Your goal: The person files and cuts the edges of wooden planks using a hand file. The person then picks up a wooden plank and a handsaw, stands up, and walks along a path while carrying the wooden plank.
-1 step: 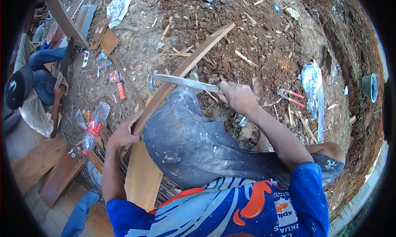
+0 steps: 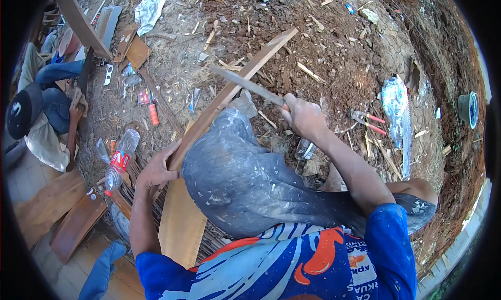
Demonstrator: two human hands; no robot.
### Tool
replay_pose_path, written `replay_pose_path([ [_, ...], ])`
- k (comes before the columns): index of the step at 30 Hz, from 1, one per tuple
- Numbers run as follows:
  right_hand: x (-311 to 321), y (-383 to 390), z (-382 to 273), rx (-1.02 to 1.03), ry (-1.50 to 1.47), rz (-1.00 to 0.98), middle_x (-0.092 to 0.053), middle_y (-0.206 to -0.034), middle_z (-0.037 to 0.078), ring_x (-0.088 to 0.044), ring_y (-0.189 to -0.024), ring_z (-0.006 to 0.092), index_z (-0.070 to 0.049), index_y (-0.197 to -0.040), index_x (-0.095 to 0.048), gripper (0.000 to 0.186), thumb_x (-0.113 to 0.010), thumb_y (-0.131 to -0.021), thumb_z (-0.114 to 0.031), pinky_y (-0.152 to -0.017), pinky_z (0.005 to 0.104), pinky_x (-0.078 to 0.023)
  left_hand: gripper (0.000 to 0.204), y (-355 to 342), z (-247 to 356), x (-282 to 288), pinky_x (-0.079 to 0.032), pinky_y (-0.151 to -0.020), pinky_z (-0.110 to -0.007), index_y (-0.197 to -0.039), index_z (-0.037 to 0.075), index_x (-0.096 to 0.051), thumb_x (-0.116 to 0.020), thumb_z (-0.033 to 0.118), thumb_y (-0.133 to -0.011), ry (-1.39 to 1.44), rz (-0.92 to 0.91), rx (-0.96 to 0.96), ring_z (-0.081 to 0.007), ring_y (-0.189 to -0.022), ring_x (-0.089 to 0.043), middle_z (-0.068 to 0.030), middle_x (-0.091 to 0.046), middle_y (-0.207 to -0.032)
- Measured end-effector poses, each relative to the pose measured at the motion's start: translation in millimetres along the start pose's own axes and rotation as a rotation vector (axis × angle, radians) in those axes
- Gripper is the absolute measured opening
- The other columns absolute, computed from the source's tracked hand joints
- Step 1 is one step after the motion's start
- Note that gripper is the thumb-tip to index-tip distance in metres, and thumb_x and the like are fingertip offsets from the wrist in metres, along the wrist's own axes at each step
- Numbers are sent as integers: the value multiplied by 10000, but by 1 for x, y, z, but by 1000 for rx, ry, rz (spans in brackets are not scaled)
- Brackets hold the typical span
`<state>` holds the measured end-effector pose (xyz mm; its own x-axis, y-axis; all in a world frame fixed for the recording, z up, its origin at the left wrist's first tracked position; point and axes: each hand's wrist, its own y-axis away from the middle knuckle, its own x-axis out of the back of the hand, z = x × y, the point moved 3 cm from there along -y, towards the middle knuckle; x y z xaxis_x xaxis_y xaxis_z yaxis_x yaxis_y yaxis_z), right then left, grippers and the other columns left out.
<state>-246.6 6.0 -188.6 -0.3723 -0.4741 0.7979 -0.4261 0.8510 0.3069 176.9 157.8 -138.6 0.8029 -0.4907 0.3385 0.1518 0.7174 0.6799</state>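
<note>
- The left hand (image 2: 158, 167) is closed around the near end of a long wooden strip (image 2: 223, 100), thumb on one side, in the head view, the only one given.
- The right hand (image 2: 307, 117) is wrapped around the grip of a long grey blade (image 2: 248, 85); the two hands are well apart.
- The blade points up and to the left and crosses over the wooden strip; whether its edge touches the wood or hangs just above it, I cannot tell.
- As for progress, the wooden strip is in one piece along its visible length, and I judge the work to be under way. Pale wood chips (image 2: 311, 73) lie about on the soil, though which piece they come from is unclear. How much remains to be done does not show.
- The wooden strip runs from the left hand past the person's trouser knee (image 2: 224, 148), away to the upper right; its far end lies beyond the right hand, out over the soil.
- Below the left hand, a broad pale board (image 2: 180, 224) lies beside the person's thigh.
- Right of the right hand are red-handled pliers (image 2: 370, 120) and, farther off, a saw (image 2: 406, 148).
- At far left a co-worker (image 2: 47, 109) sits, a plastic bottle (image 2: 120, 159) lying between the two people.
</note>
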Motion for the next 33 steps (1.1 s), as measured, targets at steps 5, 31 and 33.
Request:
replay_pose_path([
  [5,10,-1,8,101,66,-30,-684,-791,209,-693,-786,414,-72,-1015,-524,293,-573,-999,-361,-698,540,-546,1037,-1,13,4,-334,-1146,-347,-1526,12,-405,-746,157,-558,-8,-38,-9,-241,-1315,-513,-164,-533,-1434],
  [31,20,-13,46,80,137,-69,-688,-837,243,-686,-858,441,-69,-1019,-559,349,-546,-1005,-418,-763,540,-539,1018,-1,9,-1,-330,-1135,-319,-1524,29,-421,-762,158,-574,111,-30,40,-218,-1314,-512,-130,-546,-1439],
  [33,33,-34,106,-397,-100,217,-697,-882,263,-679,-882,463,-52,-1041,-577,375,-541,-1003,-424,-798,556,-532,1031,-3,11,-2,-329,-1140,-324,-1531,33,-409,-764,163,-573,147,-19,36,-220,-1327,-500,-128,-538,-1452],
])
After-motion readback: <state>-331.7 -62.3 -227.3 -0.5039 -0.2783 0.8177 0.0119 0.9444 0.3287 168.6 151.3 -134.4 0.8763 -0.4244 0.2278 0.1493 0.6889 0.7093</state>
